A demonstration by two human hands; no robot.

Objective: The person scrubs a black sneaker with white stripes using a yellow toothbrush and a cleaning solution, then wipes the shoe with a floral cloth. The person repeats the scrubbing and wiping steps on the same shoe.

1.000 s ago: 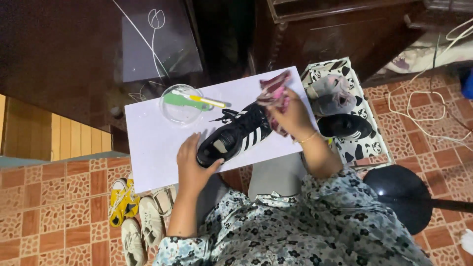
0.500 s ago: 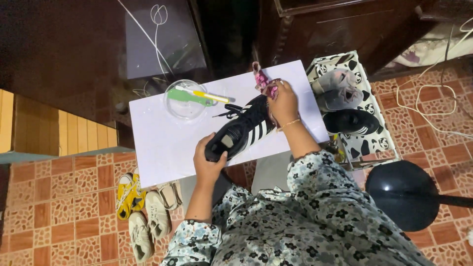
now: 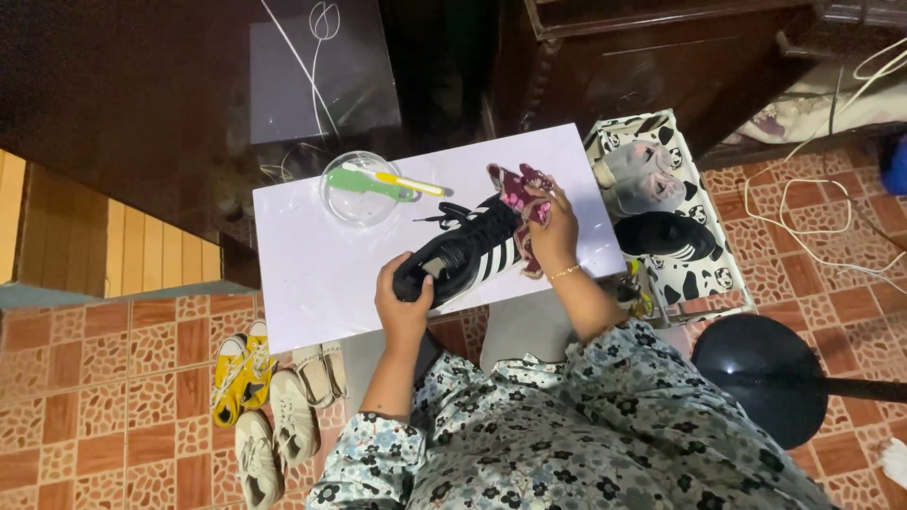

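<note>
Left hand (image 3: 404, 304): closed around the toe end of a black sneaker with white stripes (image 3: 463, 253), fingers curled over the upper, thumb side hidden beneath.

Right hand (image 3: 553, 229): fingers bunched on a dark red patterned cloth (image 3: 518, 189), which is pressed against the heel end of the sneaker; a thin bracelet is worn at the wrist.

Sneaker: held at both ends, laid diagonally on a white tabletop (image 3: 312, 274), toe toward the person, loose black laces spilled onto the top at its upper side.

Clear round bowl (image 3: 359, 189): set on the tabletop, beyond the sneaker and to its left, apart from it; a green-handled brush and a yellow-and-white stick are laid across its rim.

Patterned black-and-white box (image 3: 704, 274): placed on the floor to the right of the sneaker, just beside the tabletop; a grey shoe and a second black shoe (image 3: 666, 236) are contained in it.

Small shoes (image 3: 269, 397), yellow and beige: grouped on the tiled floor, below and left of the sneaker.
</note>
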